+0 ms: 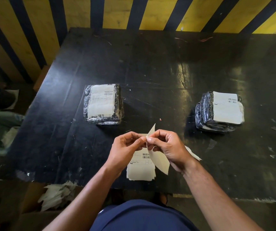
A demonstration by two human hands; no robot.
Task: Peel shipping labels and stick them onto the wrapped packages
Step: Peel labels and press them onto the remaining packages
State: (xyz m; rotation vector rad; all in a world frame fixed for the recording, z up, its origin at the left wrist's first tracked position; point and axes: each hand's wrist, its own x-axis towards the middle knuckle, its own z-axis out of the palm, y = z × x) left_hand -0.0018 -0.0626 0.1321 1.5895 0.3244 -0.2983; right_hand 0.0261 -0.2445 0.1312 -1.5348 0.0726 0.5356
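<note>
Pinching one label point(158, 159) at its upper edge, the left hand point(125, 147) and right hand point(168, 147) are meeting fingertip to fingertip above the near edge of the table point(150, 64). Both hands are grasping the sheet between thumb and curled fingers; the sheet is hanging edge-on and slanting toward the person, with a pointed corner sticking up past the fingers. Whether label and backing are already separating cannot be told. Directly beneath the hands a stack point(140, 170) of printed labels is lying flat at the near edge, barcode side up. Two packages wrapped in black film are sitting mid-table, well apart: the left package point(103, 104) toward the left edge and the right package point(219, 110) toward the right edge, each already bearing a white label on top. A strip point(193, 153) of white paper is lying on the table just behind the right wrist. Off the near left corner, a heap of scraps point(57, 194) is lying below table level. Yellow and black striped boards point(134, 12) are standing behind the far edge.
</note>
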